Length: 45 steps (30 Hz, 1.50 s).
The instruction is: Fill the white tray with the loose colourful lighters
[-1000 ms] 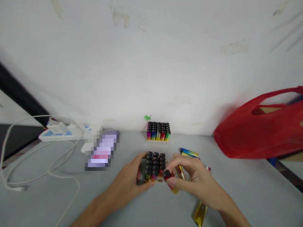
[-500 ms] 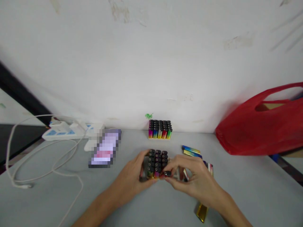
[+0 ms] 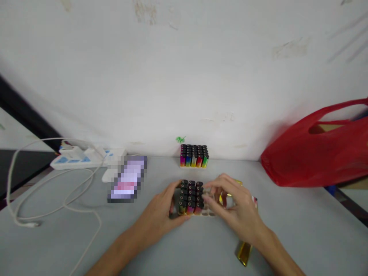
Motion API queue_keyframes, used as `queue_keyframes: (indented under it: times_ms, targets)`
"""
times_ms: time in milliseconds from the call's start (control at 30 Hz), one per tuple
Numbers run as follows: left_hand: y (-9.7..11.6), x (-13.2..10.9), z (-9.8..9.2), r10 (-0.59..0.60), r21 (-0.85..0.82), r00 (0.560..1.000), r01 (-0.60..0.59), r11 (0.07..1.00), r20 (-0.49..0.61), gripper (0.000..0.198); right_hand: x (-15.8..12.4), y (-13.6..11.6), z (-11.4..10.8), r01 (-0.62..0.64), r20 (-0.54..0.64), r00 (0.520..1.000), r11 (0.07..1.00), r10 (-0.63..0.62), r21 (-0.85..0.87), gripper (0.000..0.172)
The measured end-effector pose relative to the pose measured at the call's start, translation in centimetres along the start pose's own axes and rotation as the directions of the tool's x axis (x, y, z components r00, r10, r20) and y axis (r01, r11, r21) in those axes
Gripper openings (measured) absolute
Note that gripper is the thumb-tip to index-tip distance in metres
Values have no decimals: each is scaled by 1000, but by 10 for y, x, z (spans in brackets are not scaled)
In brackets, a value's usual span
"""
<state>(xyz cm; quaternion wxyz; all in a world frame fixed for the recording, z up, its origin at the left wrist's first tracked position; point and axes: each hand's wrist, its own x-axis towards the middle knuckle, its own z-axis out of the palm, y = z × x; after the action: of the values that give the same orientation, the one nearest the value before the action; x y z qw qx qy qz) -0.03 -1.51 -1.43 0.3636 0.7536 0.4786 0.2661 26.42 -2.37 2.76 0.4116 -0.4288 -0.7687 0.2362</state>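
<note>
A pale tray with holes (image 3: pixel 207 214) stands on the table, its left columns filled with upright black-topped lighters (image 3: pixel 191 197) with coloured bodies. My left hand (image 3: pixel 161 207) is closed around the tray's left side, thumb along its front edge. My right hand (image 3: pixel 237 203) is over the tray's right part, thumb and forefinger apart close to the third column of lighters. Empty holes show beneath those fingers. Partly hidden behind my right hand lie loose shiny lighters, and a gold one (image 3: pixel 244 253) lies below my right wrist.
A full block of lighters (image 3: pixel 194 156) stands by the wall. To the left are a phone (image 3: pixel 129 178) with a blurred screen, a white power strip (image 3: pixel 77 159) and a looping white cable (image 3: pixel 83 209). A red bag (image 3: pixel 313 153) sits at the right.
The lighter that my right fingers held now stands at the front of the third column. My right hand has let go and moved slightly up and right, its fingers parted.
</note>
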Motion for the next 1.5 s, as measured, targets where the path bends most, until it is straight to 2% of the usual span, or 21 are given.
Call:
queue_keyframes:
  times_ms: [67, 167, 233, 300, 333, 400, 467, 767, 933, 1067, 1133, 1167, 1200, 1233, 1300, 1333, 1400, 1500]
  targets:
    - [0, 0, 0, -19, 32, 1000, 19, 999, -4, 78, 3, 6, -3, -127, -136, 984, 990, 117, -66, 17]
    - [-1, -1, 0, -22, 47, 1000, 23, 999, -7, 79, 4, 28, -11, -327, -291, 922, 918, 257, -225, 19]
    - [-2, -1, 1, -22, 46, 1000, 22, 999, -4, 79, 3, 49, -16, -391, -303, 909, 840, 287, -376, 24]
    - [-2, -1, 1, -32, 59, 999, 32, 998, -1, 78, -1, 69, -20, -458, -317, 887, 724, 335, -516, 33]
    - [-3, -1, 1, -38, 73, 999, 38, 997, 2, 79, -2, 77, -21, -488, -319, 873, 678, 370, -550, 36]
    - [-4, -1, 1, -46, 105, 999, 45, 993, 11, 81, -4, 90, -23, -530, -314, 847, 642, 429, -553, 36]
    - [-4, -1, 1, -48, 123, 999, 45, 991, 22, 82, -5, 98, -24, -541, -296, 840, 659, 455, -522, 33]
    - [2, 0, -1, -31, 100, 999, 30, 995, 14, 75, -1, 108, -32, -480, -241, 877, 777, 415, -407, 25]
    - [0, 0, -1, -15, 89, 1000, 14, 996, 12, 76, 3, 106, -36, -438, -263, 889, 863, 375, -252, 25]
    - [-1, -1, -1, -10, 97, 1000, 9, 995, 7, 76, 11, 96, -41, -416, -291, 873, 909, 392, -21, 40]
    - [0, -1, -1, -16, 92, 1000, 14, 996, 14, 75, 15, 86, -46, -406, -259, 862, 899, 436, 164, 44]
    - [0, -1, -1, -22, 92, 1000, 20, 996, 18, 75, 17, 80, -48, -404, -222, 851, 864, 476, 300, 43]
    - [1, -1, -1, -27, 91, 999, 25, 996, 19, 76, 18, 74, -50, -401, -158, 834, 776, 529, 487, 40]
    - [2, -1, -1, -30, 87, 999, 28, 996, 19, 77, 19, 68, -52, -397, -80, 813, 649, 576, 649, 37]
    - [2, -1, -1, -32, 77, 999, 31, 997, 11, 78, 19, 58, -53, -394, 64, 784, 415, 617, 820, 32]
    - [2, -1, -1, -31, 73, 1000, 30, 997, 4, 79, 19, 55, -53, -401, 109, 778, 355, 619, 845, 30]
    - [2, -1, -1, -32, 70, 999, 32, 997, -4, 78, 18, 49, -50, -420, 162, 779, 311, 606, 852, 31]
    - [3, 0, 0, -43, 80, 999, 42, 996, 7, 78, 17, 44, -41, -440, 203, 786, 296, 584, 848, 39]
